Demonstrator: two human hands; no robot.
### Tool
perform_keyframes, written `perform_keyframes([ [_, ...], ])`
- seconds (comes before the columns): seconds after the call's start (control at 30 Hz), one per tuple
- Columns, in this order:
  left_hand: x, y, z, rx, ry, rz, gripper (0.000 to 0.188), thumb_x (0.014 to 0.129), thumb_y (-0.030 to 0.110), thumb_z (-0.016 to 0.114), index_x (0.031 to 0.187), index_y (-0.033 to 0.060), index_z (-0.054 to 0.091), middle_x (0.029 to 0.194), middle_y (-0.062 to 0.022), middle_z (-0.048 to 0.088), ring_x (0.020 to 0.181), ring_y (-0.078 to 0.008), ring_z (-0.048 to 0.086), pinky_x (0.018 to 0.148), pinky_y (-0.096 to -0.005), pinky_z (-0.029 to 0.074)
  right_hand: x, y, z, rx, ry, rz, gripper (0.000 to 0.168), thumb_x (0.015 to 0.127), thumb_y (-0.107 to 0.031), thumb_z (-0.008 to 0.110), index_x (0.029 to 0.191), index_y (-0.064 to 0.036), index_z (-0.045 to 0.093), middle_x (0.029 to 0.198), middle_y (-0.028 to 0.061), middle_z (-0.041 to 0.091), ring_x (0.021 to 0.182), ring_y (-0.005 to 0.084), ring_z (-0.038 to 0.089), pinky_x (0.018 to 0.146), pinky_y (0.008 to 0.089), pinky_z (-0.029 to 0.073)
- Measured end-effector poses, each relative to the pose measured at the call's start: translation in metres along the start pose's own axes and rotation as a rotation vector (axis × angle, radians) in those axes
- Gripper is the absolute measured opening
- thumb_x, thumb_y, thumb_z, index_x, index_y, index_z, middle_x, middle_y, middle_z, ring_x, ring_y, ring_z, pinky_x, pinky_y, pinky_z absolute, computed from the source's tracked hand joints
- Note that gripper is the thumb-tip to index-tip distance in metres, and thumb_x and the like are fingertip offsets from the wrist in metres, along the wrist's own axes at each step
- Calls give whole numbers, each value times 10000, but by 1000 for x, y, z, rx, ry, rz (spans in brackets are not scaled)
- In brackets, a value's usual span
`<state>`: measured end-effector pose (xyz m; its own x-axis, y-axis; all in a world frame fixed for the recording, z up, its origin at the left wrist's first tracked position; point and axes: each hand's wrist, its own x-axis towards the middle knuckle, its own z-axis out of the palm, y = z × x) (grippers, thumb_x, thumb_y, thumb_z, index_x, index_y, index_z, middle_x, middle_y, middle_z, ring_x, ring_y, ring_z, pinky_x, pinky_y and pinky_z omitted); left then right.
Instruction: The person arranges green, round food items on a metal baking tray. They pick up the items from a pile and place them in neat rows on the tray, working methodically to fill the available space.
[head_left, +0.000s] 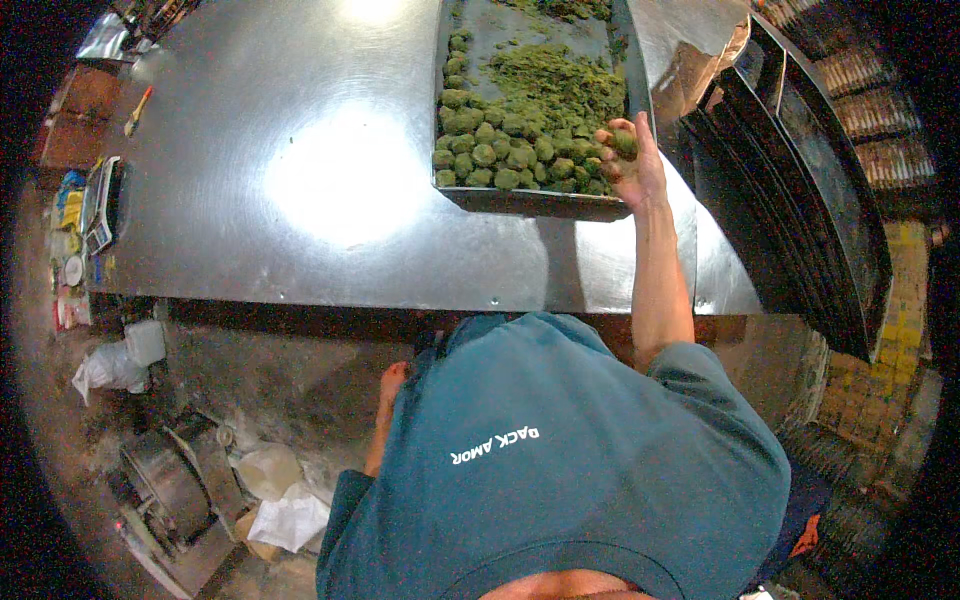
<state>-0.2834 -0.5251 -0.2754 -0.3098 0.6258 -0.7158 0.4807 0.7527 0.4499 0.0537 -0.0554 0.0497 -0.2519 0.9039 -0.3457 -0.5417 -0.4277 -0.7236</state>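
A metal tray (540, 193) lies on the steel table and holds loose green filling-like material (559, 82), with rounded green balls (484, 155) crowded at its near end and along its left side. My right hand (634, 161) is at the tray's near right corner, its fingers curled around a green ball (622, 142). Down beside my body at the table's near side hangs my left hand (393, 377); it is small and blurred, and whether its fingers hold anything cannot be made out.
The steel table (225, 255) has glare spots. Stacked dark trays (780, 172) stand at its right. On the left are a brush (139, 111) and what looks like a scale (101, 202). A machine (169, 480) stands on the floor at lower left, near white bags (289, 521).
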Motion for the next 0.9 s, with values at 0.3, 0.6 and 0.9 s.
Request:
perform_keyframes([
  [0.3,39,-68,42,-41,28,-249,365,831,389,466,932,61,589,857,-116,621,798,-271,588,710,-368,452,-7,42,56,-1718,-167,-633,275,814,-290,507,860,-33,592,792,156,592,798,343,563,729,385,438],
  [0.6,12,-12,-35,-428,73,25,305,835,319,502,951,46,573,801,-53,597,731,-152,564,612,-287,454,131,23,11,-2166,-441,-670,394,685,-81,581,1076,-96,532,867,165,573,825,358,547,686,425,443],
  [0.9,-12,-14,-60,-633,153,-143,274,832,285,508,914,31,573,789,-52,582,670,-140,542,548,-294,457,171,31,14,-2273,-413,-415,245,691,-114,557,928,-58,581,842,171,577,804,326,569,658,410,456],
])
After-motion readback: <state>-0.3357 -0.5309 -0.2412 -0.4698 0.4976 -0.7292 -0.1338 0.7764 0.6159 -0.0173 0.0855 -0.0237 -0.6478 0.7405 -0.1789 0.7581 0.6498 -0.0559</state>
